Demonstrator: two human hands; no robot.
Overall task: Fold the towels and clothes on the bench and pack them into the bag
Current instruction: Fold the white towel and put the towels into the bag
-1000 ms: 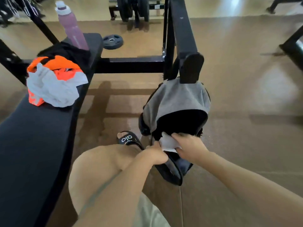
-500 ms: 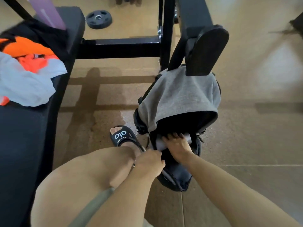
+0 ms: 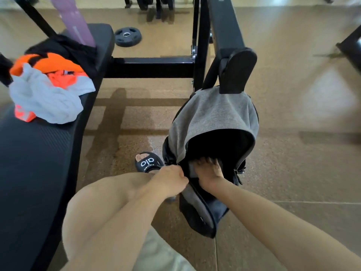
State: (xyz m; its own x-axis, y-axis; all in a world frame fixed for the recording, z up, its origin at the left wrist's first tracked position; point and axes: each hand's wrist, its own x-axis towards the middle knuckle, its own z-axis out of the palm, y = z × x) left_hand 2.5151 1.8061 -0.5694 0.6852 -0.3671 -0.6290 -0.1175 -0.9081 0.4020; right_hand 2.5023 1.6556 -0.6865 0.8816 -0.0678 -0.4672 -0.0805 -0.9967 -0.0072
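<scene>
The right hand [image 3: 209,174] reaches into the open mouth of the bag [image 3: 197,208], its fingers [image 3: 205,160] spread and pushed down onto a pale folded cloth [image 3: 192,170] just inside the opening; only a small strip of that cloth shows beside the hand. The left hand [image 3: 171,179] is curled into a fist at the near left edge of the opening, gripping the bag's rim and holding it apart. The bag is black with a grey lining, stands on the floor [image 3: 293,173] just right of the person's knee, and leans against a black padded post [image 3: 237,70] of the gym frame. A grey towel [image 3: 213,118] is draped over the bag's top and hangs down its back and left side.

On the black bench [image 3: 35,163] to the left lies a loose heap of clothes: a white garment [image 3: 45,100] on top, an orange one [image 3: 50,65] beneath and behind it, and a black one [image 3: 64,45] further back. None of these looks folded. A purple bottle [image 3: 75,22] stands upright at the far end of the bench, just behind the black garment. A foot in a black sandal [image 3: 148,163] rests on the floor beside the bag, and a weight plate [image 3: 128,36] lies flat on the floor beyond the bench.
</scene>
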